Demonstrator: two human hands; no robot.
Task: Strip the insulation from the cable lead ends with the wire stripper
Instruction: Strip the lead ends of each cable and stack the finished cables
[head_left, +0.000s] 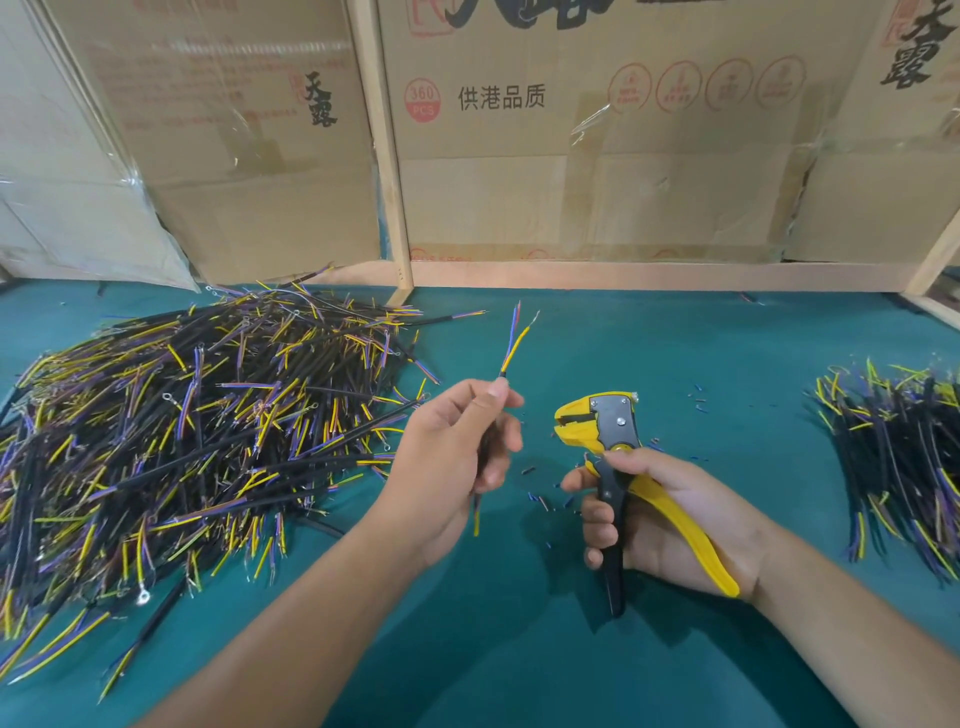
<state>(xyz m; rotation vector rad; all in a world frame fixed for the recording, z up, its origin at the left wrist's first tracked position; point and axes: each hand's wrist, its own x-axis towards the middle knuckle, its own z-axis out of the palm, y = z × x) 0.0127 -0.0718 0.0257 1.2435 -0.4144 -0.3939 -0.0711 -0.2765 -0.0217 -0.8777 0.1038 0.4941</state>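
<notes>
Now the left hand (457, 447) pinches a short black-sheathed cable (506, 358) upright between thumb and fingers, its yellow, blue and red leads fanning out above the fingertips, while the right hand (670, 525) curls round the yellow and black handles of a wire stripper (605, 431), whose head points up, just beside the left hand and apart from the cable. A big heap of black cables with yellow and purple leads (197, 415) lies left of the left hand, a smaller pile of similar cables (898, 436) right of the right hand, and small snipped insulation bits (540, 501) dot the green table cover (519, 649) between the hands
</notes>
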